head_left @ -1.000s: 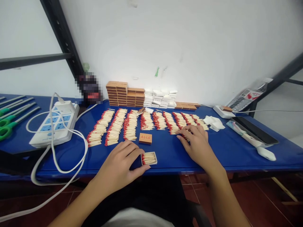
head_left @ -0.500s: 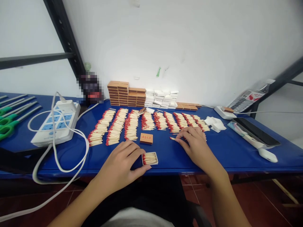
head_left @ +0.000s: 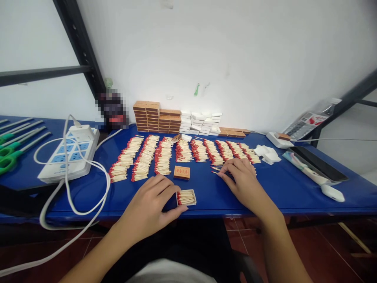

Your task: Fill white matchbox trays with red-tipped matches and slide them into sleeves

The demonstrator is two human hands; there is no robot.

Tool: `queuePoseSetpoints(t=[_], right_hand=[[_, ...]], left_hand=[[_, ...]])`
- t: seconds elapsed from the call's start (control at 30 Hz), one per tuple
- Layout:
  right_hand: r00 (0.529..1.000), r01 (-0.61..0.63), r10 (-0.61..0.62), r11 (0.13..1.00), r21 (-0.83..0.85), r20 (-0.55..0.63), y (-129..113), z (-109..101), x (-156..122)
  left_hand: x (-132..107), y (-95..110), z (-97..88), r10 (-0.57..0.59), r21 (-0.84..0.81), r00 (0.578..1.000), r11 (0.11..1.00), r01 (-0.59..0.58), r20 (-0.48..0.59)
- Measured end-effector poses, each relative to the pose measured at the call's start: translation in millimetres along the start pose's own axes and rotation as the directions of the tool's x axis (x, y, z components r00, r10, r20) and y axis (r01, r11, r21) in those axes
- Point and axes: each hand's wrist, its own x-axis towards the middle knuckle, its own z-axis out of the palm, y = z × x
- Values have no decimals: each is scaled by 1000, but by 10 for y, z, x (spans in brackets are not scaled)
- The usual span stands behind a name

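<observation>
My left hand (head_left: 153, 202) grips a small white matchbox tray (head_left: 187, 197) between thumb and fingers at the table's front edge. Red-headed matches lie inside it, heads to the left. Just behind the tray rests an orange matchbox sleeve (head_left: 182, 173) with red lettering. My right hand (head_left: 242, 181) is bent down on the blue table, fingertips pinched on a couple of matches (head_left: 214, 171) whose red heads point left. Beyond both hands, matches (head_left: 145, 157) are spread in several slanting rows; my right hand covers the near ends of some of them.
Against the wall stand stacked orange matchboxes (head_left: 146, 116) and white trays (head_left: 200, 122). A power strip (head_left: 70, 153) with looping white cables and green-handled tools (head_left: 11, 157) occupy the left. At right are crumpled white pieces (head_left: 267, 154), a black phone-like slab (head_left: 318, 163) and a plastic bottle (head_left: 312, 120).
Both hands stay almost in place. Two match heads now show at my right fingertips, where one showed before.
</observation>
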Motion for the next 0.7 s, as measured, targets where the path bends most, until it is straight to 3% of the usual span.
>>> queuePoseSetpoints(t=[0.5, 0.7], right_hand=[[999, 40, -43, 995, -95, -31, 40, 29, 1], [997, 57, -60, 996, -75, -42, -94, -42, 0]], left_hand=[[-9, -7, 9, 2, -10, 1000, 1000, -1, 1], [-19, -8, 5, 0, -10, 1000, 1000, 0, 7]])
